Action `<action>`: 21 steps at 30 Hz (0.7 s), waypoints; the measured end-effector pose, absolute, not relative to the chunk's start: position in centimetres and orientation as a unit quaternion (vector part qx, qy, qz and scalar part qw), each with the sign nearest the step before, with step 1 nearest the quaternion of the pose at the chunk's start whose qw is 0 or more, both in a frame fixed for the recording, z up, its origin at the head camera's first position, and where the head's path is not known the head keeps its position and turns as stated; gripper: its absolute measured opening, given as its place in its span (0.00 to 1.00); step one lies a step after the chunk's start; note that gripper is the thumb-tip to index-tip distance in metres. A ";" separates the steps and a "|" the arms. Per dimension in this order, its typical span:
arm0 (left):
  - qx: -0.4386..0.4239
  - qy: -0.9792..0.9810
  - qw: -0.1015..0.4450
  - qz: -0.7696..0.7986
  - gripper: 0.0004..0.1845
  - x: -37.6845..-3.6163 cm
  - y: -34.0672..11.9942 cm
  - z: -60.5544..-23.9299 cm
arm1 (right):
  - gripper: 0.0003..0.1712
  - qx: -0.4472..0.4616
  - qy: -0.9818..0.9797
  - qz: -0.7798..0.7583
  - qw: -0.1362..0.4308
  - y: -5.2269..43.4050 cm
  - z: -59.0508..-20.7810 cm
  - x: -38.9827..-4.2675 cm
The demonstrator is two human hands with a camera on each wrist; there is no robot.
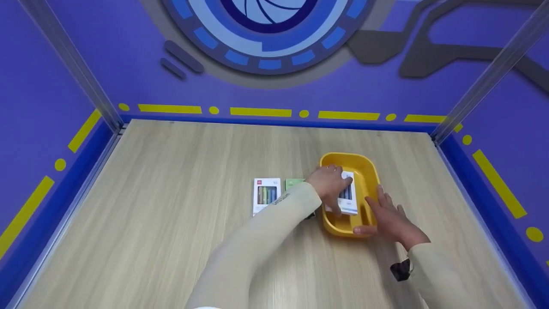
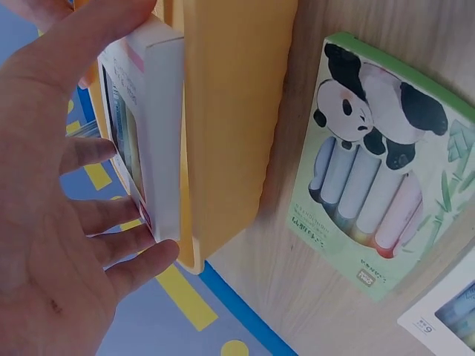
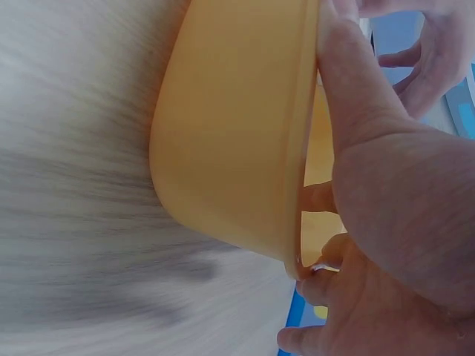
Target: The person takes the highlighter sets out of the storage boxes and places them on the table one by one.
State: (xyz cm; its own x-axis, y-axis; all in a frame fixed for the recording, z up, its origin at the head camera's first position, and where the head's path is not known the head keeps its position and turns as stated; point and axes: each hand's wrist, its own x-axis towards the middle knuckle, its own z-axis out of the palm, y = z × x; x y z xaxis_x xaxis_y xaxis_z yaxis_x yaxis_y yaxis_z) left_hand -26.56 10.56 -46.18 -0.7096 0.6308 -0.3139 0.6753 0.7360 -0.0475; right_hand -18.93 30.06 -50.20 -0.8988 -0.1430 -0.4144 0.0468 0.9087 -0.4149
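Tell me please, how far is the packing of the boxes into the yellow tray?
Nothing looks finished. In hand: the left hand holds a white box inside the yellow tray, while the right hand grips the tray's rim. Left: the panda box and another white box lie on the table.

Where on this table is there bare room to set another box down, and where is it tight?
Bare wood lies across the table left of the white box, behind the yellow bin up to the blue wall, and to its right. It is crowded at the bin: the left hand grips a box inside, the right hand holds the rim, and the green panda box lies beside it.
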 end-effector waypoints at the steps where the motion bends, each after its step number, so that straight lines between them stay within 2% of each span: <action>1: 0.356 0.921 0.140 -0.079 0.51 -26.6 10.5 -46.2 | 0.68 -0.026 0.952 -0.210 0.223 30.1 -50.2 -18.9; 21: 0.354 0.921 0.146 -0.066 0.51 -27.3 9.2 -46.3 | 0.72 -0.018 0.951 -0.211 0.223 30.1 -50.4 -18.9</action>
